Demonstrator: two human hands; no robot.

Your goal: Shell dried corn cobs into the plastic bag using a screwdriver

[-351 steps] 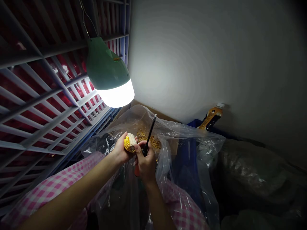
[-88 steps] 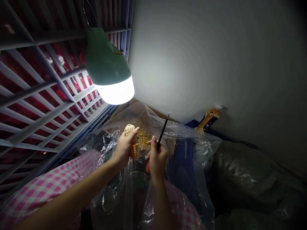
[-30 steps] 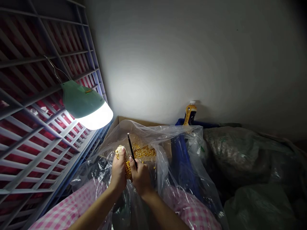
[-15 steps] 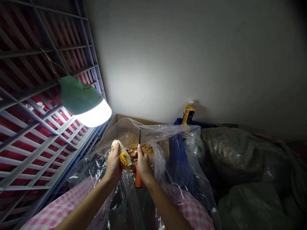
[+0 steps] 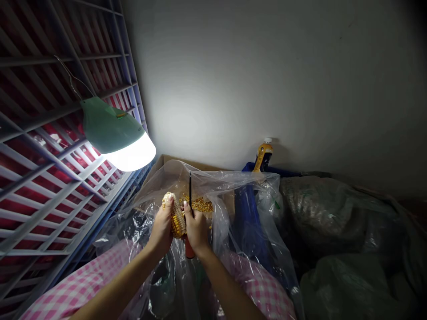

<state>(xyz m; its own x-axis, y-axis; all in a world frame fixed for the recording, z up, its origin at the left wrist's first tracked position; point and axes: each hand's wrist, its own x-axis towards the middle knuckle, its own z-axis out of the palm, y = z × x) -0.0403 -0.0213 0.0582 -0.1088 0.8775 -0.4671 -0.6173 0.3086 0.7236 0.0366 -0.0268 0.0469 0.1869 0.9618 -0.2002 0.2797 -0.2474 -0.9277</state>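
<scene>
Cob (image 5: 179, 222) and right hand (image 5: 197, 230) have drawn closer together since the last frame.
From my remote seat, I see the left hand (image 5: 161, 226) wrapped firmly round the cob above the plastic (image 5: 227, 231); its long axis stands steep, bare end up and tilted left, yellow rows lower. The right hand is closed round the screwdriver (image 5: 190, 191), shaft pointing up.

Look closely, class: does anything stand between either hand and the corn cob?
Nothing visible does. The left hand grips the corn cob directly. The right hand, holding a black-shafted tool, is close beside the cob; whether they touch is unclear.
</scene>
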